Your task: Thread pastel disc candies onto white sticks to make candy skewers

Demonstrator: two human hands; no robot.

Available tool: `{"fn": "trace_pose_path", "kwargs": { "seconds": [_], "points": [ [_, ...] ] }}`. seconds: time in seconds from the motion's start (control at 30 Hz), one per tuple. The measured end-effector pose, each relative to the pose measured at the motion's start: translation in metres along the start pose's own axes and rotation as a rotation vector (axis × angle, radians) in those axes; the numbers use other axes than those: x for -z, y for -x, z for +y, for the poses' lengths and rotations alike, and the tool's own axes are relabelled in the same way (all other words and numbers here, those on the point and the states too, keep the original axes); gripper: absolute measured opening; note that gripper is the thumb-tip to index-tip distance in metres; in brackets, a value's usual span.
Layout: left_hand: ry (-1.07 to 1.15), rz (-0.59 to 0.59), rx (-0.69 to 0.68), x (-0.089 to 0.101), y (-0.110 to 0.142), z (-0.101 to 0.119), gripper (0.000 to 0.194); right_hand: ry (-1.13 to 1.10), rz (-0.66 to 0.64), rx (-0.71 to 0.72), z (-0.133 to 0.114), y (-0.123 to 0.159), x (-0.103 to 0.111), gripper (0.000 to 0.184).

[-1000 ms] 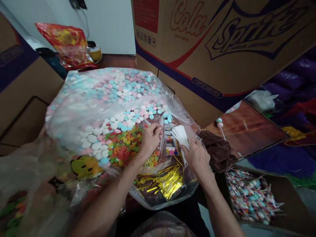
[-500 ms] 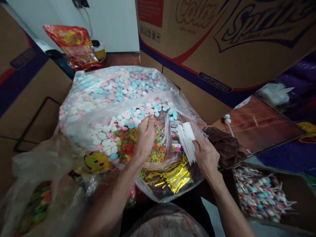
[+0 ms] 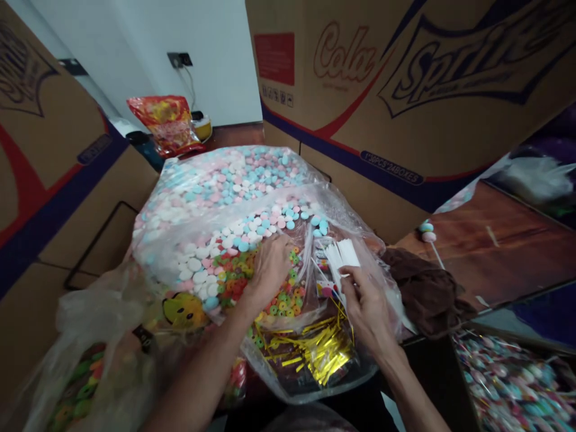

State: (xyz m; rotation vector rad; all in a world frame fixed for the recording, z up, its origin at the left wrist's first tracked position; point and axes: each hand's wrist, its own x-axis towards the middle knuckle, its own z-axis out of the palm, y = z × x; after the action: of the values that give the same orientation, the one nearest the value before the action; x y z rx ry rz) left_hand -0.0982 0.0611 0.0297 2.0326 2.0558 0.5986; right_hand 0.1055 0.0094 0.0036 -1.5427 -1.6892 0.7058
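Note:
A big clear plastic bag (image 3: 189, 198) holds pink, blue and white round candies (image 3: 234, 180) and, nearer me, small coloured ring candies (image 3: 234, 273). My left hand (image 3: 267, 267) lies on the ring candies with fingers curled, pinched at the edge of the white candies. My right hand (image 3: 366, 303) is closed on a bundle of thin white sticks (image 3: 342, 258) inside the bag's right side. Gold twist ties (image 3: 315, 351) lie below my hands, and a small printed card packet (image 3: 321, 270) stands beside the sticks.
Large printed cardboard boxes (image 3: 405, 90) stand behind and to the left (image 3: 54, 180). A brown cloth (image 3: 425, 294) lies right of the bag, with a lollipop (image 3: 427, 234) on the wooden surface. A box of wrapped lollipops (image 3: 508, 384) sits at the lower right. A red snack bag (image 3: 166, 123) is at the back.
My left hand slid a little up among the ring candies toward the white ones. My right hand lifted the white sticks and shifted its grip. The camera tilted upward.

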Motion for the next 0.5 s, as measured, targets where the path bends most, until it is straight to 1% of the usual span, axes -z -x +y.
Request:
{"fn": "trace_pose_path", "kwargs": {
  "seconds": [0.1, 0.17, 0.27, 0.33, 0.4, 0.43, 0.5],
  "points": [
    [-0.035, -0.019, 0.02, -0.009, -0.029, 0.017, 0.034, -0.025, 0.0, 0.005, 0.002, 0.0, -0.004, 0.027],
    [-0.024, -0.025, -0.049, -0.019, -0.047, 0.025, 0.037, -0.018, 0.026, -0.015, 0.008, -0.001, -0.001, 0.027],
    [-0.018, -0.066, -0.192, -0.043, -0.067, 0.031, 0.024, -0.007, 0.048, -0.081, 0.019, -0.002, 0.005, 0.028],
    [-0.035, -0.107, -0.246, -0.06, -0.076, 0.03, 0.018, -0.023, 0.052, -0.108, 0.025, -0.002, 0.008, 0.028],
    [-0.032, -0.146, -0.281, -0.072, -0.081, 0.028, 0.018, -0.036, 0.047, -0.121, 0.028, -0.003, 0.009, 0.028],
    [-0.02, -0.157, -0.288, -0.075, -0.082, 0.027, 0.018, -0.036, 0.042, -0.125, 0.029, -0.003, 0.009, 0.028],
    [0.032, -0.152, -0.278, -0.075, -0.084, 0.023, 0.017, -0.033, 0.034, -0.131, 0.028, -0.004, 0.009, 0.028]
  ]
}}
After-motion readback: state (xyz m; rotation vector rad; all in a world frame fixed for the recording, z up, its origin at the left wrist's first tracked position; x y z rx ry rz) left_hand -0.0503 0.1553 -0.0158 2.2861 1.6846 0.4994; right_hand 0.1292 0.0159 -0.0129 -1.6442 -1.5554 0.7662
